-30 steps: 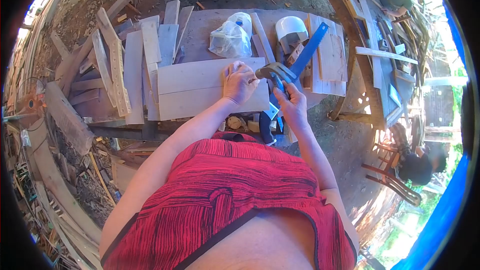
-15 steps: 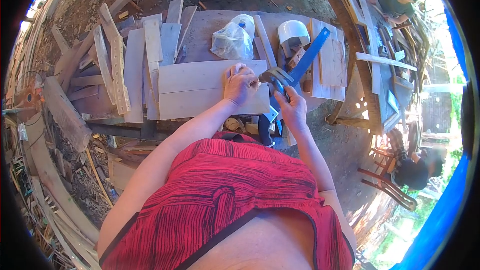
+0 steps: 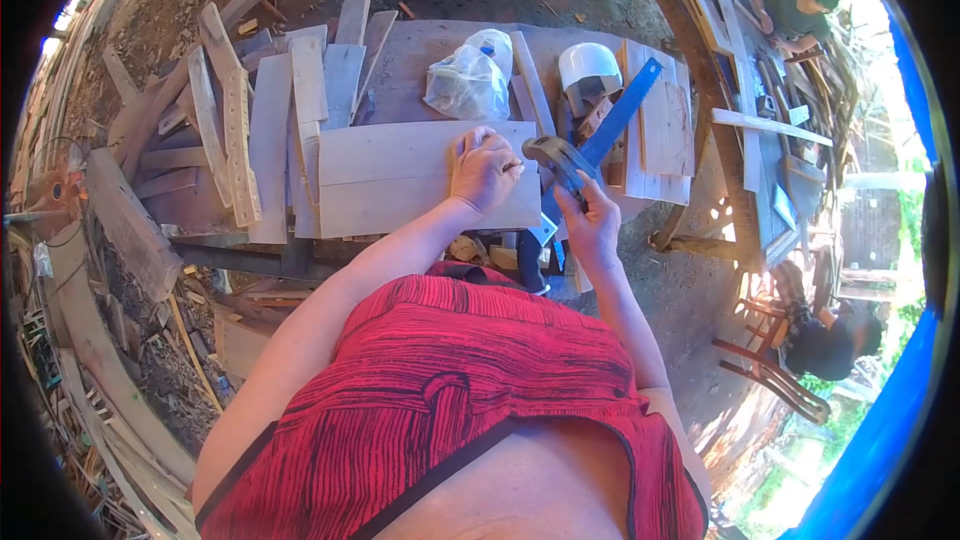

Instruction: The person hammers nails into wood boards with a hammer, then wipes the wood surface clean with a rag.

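Note:
My left hand (image 3: 483,172) rests on the right part of a pale wooden board (image 3: 385,180), its fingers pinched together; what they hold is too small to make out. In my right hand (image 3: 592,215) is a hammer (image 3: 561,158), its head just right of the left hand and near the board's right end. A thin seam runs lengthwise along the board. Behind the hammer, a blue saw blade (image 3: 625,115) slants up to the right.
A plastic bag (image 3: 466,83) and a white helmet-like shell (image 3: 588,66) lie behind the board. Loose planks (image 3: 268,150) crowd the left, more boards (image 3: 665,125) the right. Two other people (image 3: 800,8) are at the far right, one above and one lower down.
The hammer head has turned and drawn slightly away from my left hand, with my right hand shifting a little right and down. My left hand stays pinched at the same place on the board.

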{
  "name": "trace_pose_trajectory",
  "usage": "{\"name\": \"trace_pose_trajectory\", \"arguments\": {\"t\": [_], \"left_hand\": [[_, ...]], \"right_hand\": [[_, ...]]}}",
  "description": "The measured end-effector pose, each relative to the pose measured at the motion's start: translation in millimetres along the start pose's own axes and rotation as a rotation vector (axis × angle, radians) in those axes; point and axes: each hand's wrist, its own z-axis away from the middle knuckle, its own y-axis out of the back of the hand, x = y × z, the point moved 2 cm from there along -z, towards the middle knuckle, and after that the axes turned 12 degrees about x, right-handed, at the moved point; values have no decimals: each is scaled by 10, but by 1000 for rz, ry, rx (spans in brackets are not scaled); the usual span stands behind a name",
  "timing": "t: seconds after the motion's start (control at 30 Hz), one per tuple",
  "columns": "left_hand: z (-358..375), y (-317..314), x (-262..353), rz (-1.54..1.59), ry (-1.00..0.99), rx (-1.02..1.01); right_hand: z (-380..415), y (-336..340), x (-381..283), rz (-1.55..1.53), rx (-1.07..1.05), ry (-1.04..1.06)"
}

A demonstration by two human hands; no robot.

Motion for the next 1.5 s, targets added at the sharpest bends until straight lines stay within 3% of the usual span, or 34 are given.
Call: {"name": "trace_pose_trajectory", "arguments": {"t": [0.3, 0.4, 0.47, 0.57, 0.63, 0.7, 0.83, 0.97, 1.07, 1.37, 1.5], "left_hand": [[-10, 4, 4, -12, 8, -6], [-2, 17, 25, -9, 12, -11], [4, 13, 12, -4, 5, -12], [-35, -3, -21, 1, 10, 9], [-4, 12, 8, -5, -7, 15], [-4, 11, 3, 0, -14, 15], [-7, 30, 26, -12, -3, 13], [0, 18, 19, -3, -13, 20], [4, 20, 6, -22, -11, 16], [6, -24, -18, -34, -10, 23], [7, 10, -8, -30, -13, 2]], "right_hand": [[33, -64, 141, 42, 13, 26], [77, -69, 109, -199, 63, 0], [70, -99, 119, 31, 6, -9], [68, -76, 254, 39, -44, -40], [99, -46, 363, 0, -34, -68], [89, 87, 164, -266, -35, -254], [13, 167, 22, -356, 19, -168], [-20, 81, 62, -207, -40, -220], [-26, -42, 135, -38, -37, -123], [-116, -173, 358, -226, -72, -414], [-100, -176, 359, -145, -106, -362]]}}
